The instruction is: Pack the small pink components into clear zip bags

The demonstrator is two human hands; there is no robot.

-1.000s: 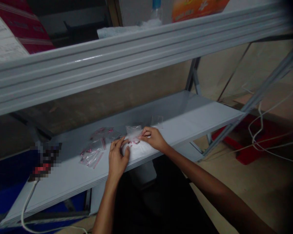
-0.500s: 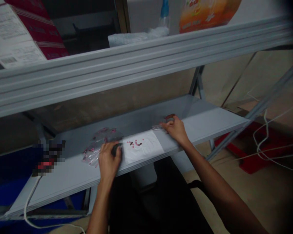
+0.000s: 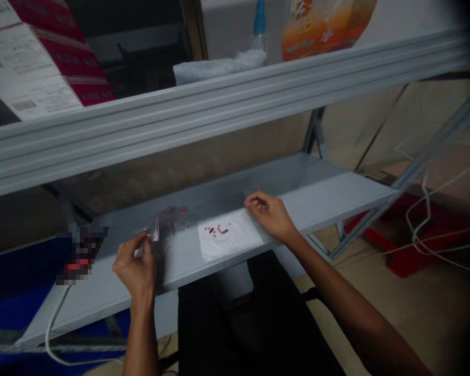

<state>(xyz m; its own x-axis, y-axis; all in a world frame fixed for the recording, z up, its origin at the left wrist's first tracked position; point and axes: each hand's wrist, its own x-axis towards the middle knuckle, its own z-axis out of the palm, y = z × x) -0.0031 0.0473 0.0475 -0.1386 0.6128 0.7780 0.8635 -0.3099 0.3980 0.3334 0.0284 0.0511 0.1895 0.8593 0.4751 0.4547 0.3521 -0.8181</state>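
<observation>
A white paper sheet (image 3: 231,241) lies on the lower grey shelf (image 3: 337,190) with a few small pink and dark parts (image 3: 218,229) on it. My left hand (image 3: 136,266) is closed in a pinch on a clear plastic bag (image 3: 160,230) at the edge of a pile of small clear bags with pink parts (image 3: 174,218). My right hand (image 3: 269,215) is pinched on an empty small clear bag (image 3: 252,193) just right of the sheet.
An upper shelf rail (image 3: 219,112) crosses the view above the hands, carrying a red and white box (image 3: 43,57), a bottle (image 3: 259,26) and an orange packet (image 3: 321,23). White cables (image 3: 419,230) trail over the floor at the right. A white cord (image 3: 53,324) hangs off the shelf's left end.
My left hand moved left from the sheet's edge and lifted a clear bag from the pile. My right hand drew back slightly toward the sheet, pinching an empty bag.
</observation>
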